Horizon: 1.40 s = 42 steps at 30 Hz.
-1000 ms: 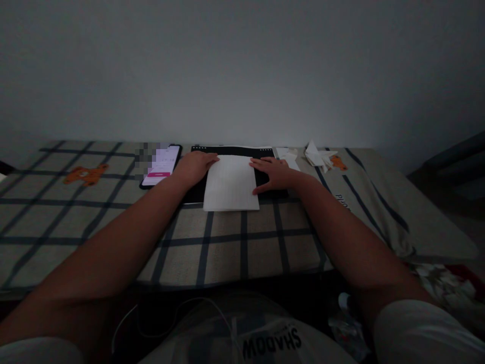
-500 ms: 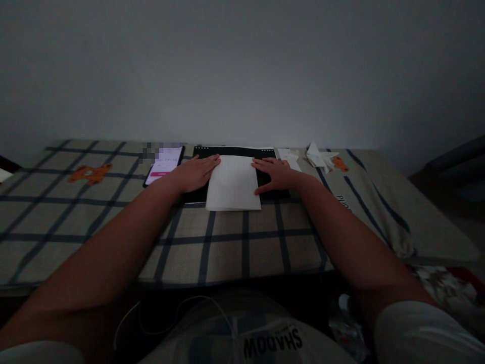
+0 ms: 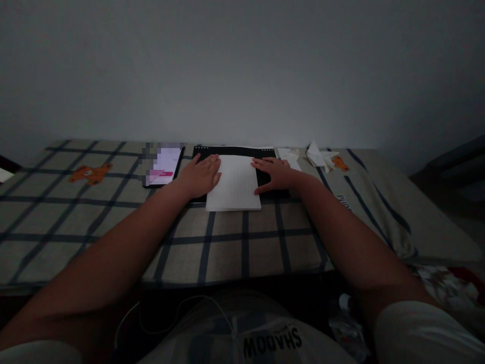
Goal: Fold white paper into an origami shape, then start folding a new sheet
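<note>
A white lined sheet of paper (image 3: 237,184), folded, lies over a black notebook (image 3: 233,150) with punched holes along its far edge. The paper's near end sticks out past the notebook onto the cloth. My left hand (image 3: 202,174) rests at the paper's left edge, fingers stretched out and the thumb on the sheet. On the other side my right hand (image 3: 276,173) has its fingers spread, fingertips and thumb touching the right edge. Neither hand grips the paper.
A lit phone (image 3: 166,164) lies left of the notebook. To the right are a loose white paper piece (image 3: 290,157) and a folded paper figure (image 3: 318,156). Checked cloth (image 3: 227,253) covers the table, which meets a wall (image 3: 242,71). A plastic bottle (image 3: 346,323) stands below.
My left hand has shifted slightly nearer along the paper's left edge, and its thumb now shows on the sheet. My right hand and the paper stay in place.
</note>
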Each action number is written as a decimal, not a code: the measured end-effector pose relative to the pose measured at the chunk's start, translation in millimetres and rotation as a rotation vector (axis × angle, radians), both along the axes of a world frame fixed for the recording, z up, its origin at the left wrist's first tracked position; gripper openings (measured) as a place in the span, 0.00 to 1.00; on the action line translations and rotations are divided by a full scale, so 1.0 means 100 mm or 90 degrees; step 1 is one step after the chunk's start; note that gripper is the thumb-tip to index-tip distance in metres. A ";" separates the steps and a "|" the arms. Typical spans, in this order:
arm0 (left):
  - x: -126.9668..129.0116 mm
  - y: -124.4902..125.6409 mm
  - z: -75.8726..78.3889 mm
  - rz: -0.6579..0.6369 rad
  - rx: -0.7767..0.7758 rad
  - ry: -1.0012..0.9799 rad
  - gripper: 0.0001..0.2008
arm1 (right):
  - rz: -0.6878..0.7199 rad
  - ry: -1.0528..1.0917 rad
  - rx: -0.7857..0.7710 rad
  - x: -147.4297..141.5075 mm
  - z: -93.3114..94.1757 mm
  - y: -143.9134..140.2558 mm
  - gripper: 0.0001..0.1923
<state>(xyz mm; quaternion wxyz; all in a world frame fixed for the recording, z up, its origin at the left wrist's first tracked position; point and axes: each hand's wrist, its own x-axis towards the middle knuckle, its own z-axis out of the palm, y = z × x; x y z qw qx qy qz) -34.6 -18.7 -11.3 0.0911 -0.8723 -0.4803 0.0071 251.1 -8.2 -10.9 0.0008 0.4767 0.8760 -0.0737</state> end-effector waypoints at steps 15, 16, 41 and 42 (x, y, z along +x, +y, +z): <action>0.18 -0.22 0.08 0.038 -0.004 0.036 0.25 | -0.006 0.007 -0.002 0.00 0.00 0.00 0.54; 0.17 -0.23 0.07 0.041 -0.008 0.031 0.25 | -0.006 0.006 -0.003 0.00 0.00 0.00 0.54; 0.18 -0.43 -0.04 0.031 -0.021 -0.052 0.44 | 0.000 0.015 -0.014 0.02 -0.02 0.03 0.56; 0.18 -0.42 -0.04 0.030 -0.020 -0.061 0.44 | 0.002 0.016 -0.013 0.02 -0.03 0.03 0.56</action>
